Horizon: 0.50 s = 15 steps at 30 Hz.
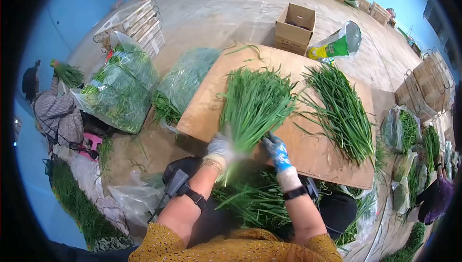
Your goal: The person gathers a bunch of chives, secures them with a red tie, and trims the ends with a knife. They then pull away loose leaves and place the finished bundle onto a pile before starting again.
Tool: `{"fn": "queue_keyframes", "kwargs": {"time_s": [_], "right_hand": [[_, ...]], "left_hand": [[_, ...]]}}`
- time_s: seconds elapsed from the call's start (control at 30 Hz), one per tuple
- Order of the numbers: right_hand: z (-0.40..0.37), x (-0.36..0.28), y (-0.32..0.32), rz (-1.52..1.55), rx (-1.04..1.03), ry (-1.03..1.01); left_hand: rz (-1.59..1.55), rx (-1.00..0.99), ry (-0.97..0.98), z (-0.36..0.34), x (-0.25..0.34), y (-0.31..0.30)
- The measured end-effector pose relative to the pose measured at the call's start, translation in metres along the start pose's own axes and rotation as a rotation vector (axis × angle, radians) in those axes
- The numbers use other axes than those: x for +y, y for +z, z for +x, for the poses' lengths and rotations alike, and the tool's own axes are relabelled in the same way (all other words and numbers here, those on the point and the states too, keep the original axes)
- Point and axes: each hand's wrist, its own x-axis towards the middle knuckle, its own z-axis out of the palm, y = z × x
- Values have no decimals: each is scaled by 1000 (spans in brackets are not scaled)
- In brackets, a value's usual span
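Note:
A large bunch of garlic chives [257,101] fans out over the wooden board [202,103], its leaves pointing away from me. My left hand [220,147], in a pale glove, is closed around the stalks at the near end; motion smears it a little. Stem ends hang below that hand, past the board's near edge. My right hand [277,152], in a blue and white glove, is at the right side of the bunch. Its fingers are curled together against the outer leaves, and what they pinch is hidden. A second pile of garlic chives [341,113] lies on the board's right side.
More loose greens [255,197] lie below the board near my lap. Beyond the board stand a cardboard box [294,31] and a green-yellow bag [339,43]. Bagged greens [125,86] and stacked crates [137,26] are to the left, near a seated co-worker [57,110].

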Motion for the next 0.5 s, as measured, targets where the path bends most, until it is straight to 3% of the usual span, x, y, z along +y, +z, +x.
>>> {"fn": "queue_keyframes", "kwargs": {"time_s": [0.07,0.1,0.27,0.4,0.5], "right_hand": [[10,-25,14,75,-209,-27],[3,-58,19,53,-191,26],[56,4,50,165,-210,-230],[18,-8,8,238,-20,40],[-24,12,-3,369,99,17]], "left_hand": [[6,-14,-18,6,0,5],[9,-25,-15,10,-3,6],[-155,38,-58,13,-4,4],[-148,6,-78,19,-3,9],[-147,-15,-87,19,-1,6]]}}
